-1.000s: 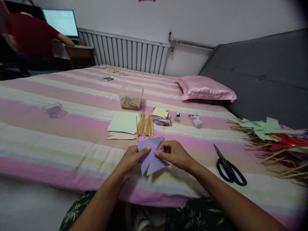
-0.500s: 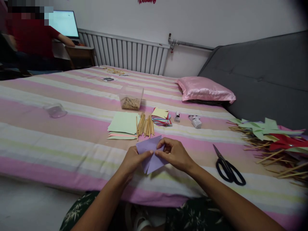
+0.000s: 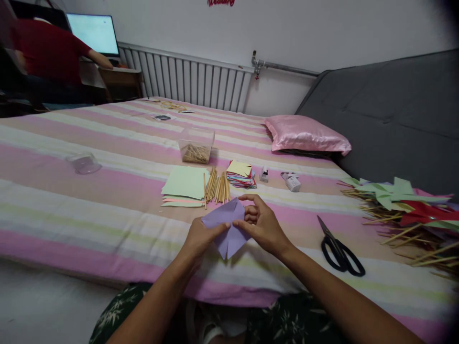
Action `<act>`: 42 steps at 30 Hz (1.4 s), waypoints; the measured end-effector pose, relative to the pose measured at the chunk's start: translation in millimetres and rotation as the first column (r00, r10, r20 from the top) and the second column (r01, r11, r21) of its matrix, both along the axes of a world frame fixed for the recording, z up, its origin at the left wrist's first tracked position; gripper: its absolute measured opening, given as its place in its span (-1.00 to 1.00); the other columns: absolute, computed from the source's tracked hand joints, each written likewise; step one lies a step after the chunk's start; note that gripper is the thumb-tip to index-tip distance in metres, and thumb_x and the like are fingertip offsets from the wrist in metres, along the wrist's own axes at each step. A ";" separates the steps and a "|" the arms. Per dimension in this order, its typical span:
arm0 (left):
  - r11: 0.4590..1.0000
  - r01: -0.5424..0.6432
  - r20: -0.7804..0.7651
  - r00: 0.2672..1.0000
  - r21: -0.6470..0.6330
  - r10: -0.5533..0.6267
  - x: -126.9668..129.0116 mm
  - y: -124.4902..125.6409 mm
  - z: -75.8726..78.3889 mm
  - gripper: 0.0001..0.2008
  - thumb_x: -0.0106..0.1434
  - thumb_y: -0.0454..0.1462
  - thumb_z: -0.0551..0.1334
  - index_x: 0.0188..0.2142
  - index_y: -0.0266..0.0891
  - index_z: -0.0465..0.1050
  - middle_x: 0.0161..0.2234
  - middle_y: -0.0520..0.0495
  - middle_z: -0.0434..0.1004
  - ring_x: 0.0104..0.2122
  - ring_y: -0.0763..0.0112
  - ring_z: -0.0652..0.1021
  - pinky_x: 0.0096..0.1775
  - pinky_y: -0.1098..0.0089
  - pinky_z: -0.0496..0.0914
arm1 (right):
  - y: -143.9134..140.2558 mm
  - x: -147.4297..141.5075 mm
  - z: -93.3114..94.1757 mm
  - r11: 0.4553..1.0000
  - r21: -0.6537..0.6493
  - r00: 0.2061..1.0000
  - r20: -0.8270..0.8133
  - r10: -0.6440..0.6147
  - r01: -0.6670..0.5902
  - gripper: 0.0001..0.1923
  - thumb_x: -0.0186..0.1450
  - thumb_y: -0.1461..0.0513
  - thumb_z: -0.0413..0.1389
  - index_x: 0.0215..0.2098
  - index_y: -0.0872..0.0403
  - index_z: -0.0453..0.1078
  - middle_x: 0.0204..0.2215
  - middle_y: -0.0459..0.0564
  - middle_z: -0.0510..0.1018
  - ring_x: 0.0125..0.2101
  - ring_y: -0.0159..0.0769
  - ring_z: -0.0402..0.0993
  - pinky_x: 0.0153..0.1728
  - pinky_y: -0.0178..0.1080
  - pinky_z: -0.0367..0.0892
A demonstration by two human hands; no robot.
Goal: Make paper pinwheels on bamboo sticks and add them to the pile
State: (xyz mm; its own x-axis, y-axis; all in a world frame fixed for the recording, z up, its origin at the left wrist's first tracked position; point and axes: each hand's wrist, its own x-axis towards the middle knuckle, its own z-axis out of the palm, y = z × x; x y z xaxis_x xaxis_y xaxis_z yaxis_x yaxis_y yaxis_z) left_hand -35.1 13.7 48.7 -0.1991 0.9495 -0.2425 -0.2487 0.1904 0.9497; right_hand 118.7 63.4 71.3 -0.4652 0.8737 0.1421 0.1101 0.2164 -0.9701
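A purple paper square (image 3: 227, 239), slit in from its corners, is held up between my two hands above the near part of the bed. My left hand (image 3: 203, 236) grips its left side, thumb on top and fingers hidden beneath. My right hand (image 3: 263, 224) pinches the right side, its thumb near the middle and its index finger reaching to the top corner. Just beyond the paper lie thin wooden sticks (image 3: 217, 186), a stack of light green sheets (image 3: 184, 182) and a pile of small coloured paper pieces (image 3: 240, 169).
Black-handled scissors (image 3: 340, 253) lie to the right, near finished paper pinwheels on sticks (image 3: 398, 193). A clear box of sticks (image 3: 195, 148), a clear lid (image 3: 84, 163), small white packets (image 3: 292, 182) and a pink pillow (image 3: 306, 134) are farther back. A person in red (image 3: 48, 50) sits at a desk.
My right index finger has straightened and moved up to the paper's top corner. The purple paper has turned slightly in my hands, while my left hand stays nearly in place.
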 end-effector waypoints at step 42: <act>0.991 -0.133 0.316 0.939 -0.023 0.134 -9.3 1.4 7.5 -0.67 -0.22 -0.30 0.43 -0.38 -0.36 0.53 -0.48 -0.03 0.56 -0.50 0.43 0.49 -0.41 0.44 0.35 | -10.6 -7.0 -3.3 0.995 -0.034 0.995 -0.006 0.095 -0.095 -0.80 0.11 0.12 0.21 -0.36 0.06 0.54 -0.46 -0.01 0.61 -0.50 -0.32 0.53 -0.48 -0.31 0.41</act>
State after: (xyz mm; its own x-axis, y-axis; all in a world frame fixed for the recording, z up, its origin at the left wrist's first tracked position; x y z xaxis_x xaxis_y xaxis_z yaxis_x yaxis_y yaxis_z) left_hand -44.4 15.0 56.2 -0.2371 0.9190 -0.3151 -0.5592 0.1361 0.8177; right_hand 111.7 52.8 68.0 -0.5458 0.8300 0.1152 0.0859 0.1922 -0.9776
